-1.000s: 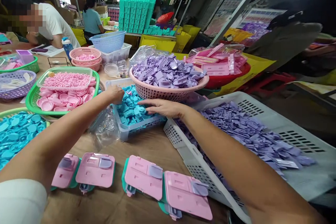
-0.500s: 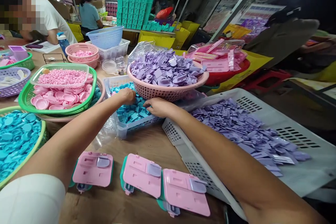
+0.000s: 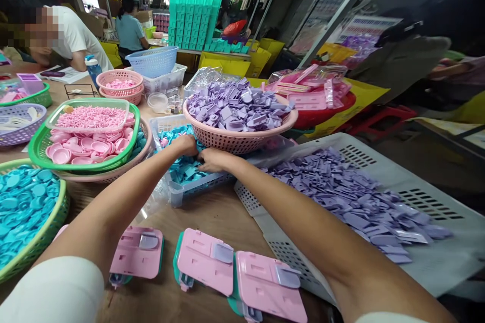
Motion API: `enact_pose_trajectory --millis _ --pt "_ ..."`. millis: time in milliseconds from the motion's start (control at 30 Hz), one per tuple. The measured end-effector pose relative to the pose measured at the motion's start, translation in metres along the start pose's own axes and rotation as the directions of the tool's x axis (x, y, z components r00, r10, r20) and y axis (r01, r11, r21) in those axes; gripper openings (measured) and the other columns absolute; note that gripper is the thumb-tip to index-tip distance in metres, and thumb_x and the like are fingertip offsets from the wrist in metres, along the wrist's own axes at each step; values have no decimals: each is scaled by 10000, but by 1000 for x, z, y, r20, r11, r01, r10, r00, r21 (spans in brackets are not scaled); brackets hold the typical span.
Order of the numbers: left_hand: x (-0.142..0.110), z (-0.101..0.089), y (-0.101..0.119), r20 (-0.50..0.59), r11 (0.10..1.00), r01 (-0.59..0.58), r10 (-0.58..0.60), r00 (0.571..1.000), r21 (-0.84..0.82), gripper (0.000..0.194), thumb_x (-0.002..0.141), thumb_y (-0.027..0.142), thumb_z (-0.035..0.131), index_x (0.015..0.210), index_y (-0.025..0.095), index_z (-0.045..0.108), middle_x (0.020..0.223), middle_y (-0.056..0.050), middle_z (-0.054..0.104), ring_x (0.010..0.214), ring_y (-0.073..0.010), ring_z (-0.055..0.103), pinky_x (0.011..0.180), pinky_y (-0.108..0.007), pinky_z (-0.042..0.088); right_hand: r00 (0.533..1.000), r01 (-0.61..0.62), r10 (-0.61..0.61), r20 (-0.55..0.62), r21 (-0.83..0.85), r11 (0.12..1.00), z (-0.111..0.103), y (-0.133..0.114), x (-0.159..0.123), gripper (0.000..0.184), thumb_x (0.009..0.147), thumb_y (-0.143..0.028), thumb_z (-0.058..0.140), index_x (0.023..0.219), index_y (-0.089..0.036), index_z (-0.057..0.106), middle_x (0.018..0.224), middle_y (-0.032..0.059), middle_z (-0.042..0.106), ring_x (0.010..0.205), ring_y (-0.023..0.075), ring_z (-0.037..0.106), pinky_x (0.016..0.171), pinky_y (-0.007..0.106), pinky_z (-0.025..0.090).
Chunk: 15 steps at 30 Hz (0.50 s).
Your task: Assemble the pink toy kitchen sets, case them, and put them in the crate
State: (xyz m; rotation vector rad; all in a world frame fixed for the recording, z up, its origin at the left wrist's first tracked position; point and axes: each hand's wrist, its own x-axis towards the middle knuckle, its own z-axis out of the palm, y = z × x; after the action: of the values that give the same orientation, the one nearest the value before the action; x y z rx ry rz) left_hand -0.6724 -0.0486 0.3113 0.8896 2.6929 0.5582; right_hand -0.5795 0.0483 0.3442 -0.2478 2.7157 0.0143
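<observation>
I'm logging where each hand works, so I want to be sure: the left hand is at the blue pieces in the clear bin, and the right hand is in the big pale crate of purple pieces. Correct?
Not quite: the right hand is also at the blue pieces in the clear bin, beside the left hand, as the head view shows.

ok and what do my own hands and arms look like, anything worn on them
Both the left hand and the right hand are bare, without gloves. White sleeves end near the elbows, leaving the forearms uncovered; no watch or bracelet shows.
</observation>
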Motion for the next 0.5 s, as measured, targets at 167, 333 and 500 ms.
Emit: enact_pose_trajectory --millis 167,333,500 --pt "-26 -28 -8 -154 998 20 -29 988 -61 202 698 186 668 898 160 689 921 -85 735 947 -248 681 830 -281 518 962 -17 43 -271 98 995 -1 6 -29 290 924 -425 590 969 -162 704 853 49 723 754 162 615 618 241 352" --pt "-53 -41 -6 -123 711 49 -188 974 -702 145 737 125 558 876 167 552 768 -25 649 748 -174 688 722 -282 557 749 -151 203 -630 136 979 -2 -10 -58 301 954 -403 547 1106 -182 684 964 108 740 857 248 667 688 286 382" --pt "-87 -48 16 52 152 62 -72 996 -986 99 818 231 510 895 185 552 733 -6 639 682 -139 662 679 -279 580 713 -141 209 -669 155 978 -18 -36 -56 339 967 -287 483 1245 -143 611 1109 160 701 1004 293 650 813 323 452"
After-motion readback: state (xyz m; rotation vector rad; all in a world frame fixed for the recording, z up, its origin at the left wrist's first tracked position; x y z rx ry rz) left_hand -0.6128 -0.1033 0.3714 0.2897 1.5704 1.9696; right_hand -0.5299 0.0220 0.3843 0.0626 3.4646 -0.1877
